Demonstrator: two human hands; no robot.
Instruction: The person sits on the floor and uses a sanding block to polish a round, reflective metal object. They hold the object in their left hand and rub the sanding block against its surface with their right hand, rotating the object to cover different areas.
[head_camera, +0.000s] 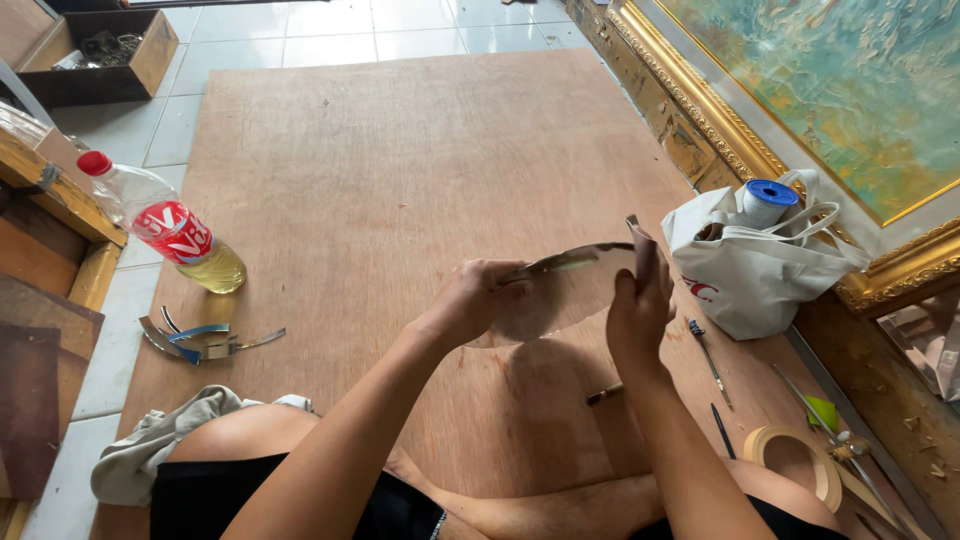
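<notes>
Rounded mirror piece (560, 290) held above the plywood board (400, 150), centre frame. Left hand (470, 300) pinches its nine-o'clock edge; right hand (640, 305) closes on the three-o'clock edge, seemingly through a small pad. Fingers are best kept off the cut rim, with support even on both sides.

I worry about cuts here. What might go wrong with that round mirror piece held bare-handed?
Both the left hand and right hand grip the round mirror piece by its edge, so a slip might cut them. The cut mirror strips lie close to the knee.
</notes>
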